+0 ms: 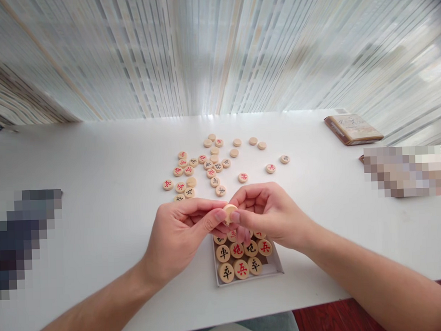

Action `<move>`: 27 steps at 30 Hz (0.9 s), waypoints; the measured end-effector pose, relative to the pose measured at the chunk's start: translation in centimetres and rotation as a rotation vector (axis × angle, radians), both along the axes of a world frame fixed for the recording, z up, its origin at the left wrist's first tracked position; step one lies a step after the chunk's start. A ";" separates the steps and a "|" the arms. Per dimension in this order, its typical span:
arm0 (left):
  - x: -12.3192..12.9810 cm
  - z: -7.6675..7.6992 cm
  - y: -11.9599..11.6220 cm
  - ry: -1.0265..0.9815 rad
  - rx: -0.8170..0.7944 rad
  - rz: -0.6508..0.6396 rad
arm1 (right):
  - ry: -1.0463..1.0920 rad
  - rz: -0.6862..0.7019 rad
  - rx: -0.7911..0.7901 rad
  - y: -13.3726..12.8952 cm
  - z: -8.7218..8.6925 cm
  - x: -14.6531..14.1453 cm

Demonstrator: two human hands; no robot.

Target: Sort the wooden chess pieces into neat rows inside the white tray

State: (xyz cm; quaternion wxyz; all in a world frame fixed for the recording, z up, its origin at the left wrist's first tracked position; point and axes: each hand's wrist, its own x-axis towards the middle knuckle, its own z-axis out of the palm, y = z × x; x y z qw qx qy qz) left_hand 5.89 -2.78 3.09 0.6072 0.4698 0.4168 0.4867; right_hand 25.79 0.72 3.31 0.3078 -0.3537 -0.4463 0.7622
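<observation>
Between the thumbs and fingers of both hands is one round wooden Chinese chess piece (230, 213), a plain side showing. My left hand (189, 222) pinches it from the left and my right hand (263, 212) from the right. Just below them a shallow open box (276, 268) holds several pieces in rows, with red or black characters facing up. Its lower right corner has bare floor, and my hands hide its far part. Beyond the hands, several loose Chinese chess pieces (211, 173) lie scattered, some with characters up, some plain side up.
A flat brown and beige box (353, 128) lies at the back right of the white table (108, 164). Blurred-out items sit at the left edge and the right. Striped curtains (187, 51) hang behind the table. Its front edge and a dark red floor (327, 318) show below.
</observation>
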 end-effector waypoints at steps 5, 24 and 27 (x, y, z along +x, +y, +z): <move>-0.1 0.0 0.0 0.030 -0.002 0.012 | 0.012 -0.005 -0.022 0.1 0.2 -0.1; -0.3 -0.1 0.3 0.022 0.000 0.037 | -0.117 -0.157 0.618 -0.4 -0.5 -0.2; -0.4 -0.4 0.3 -0.025 -0.010 0.052 | -0.289 -0.274 1.171 -0.4 -0.9 0.0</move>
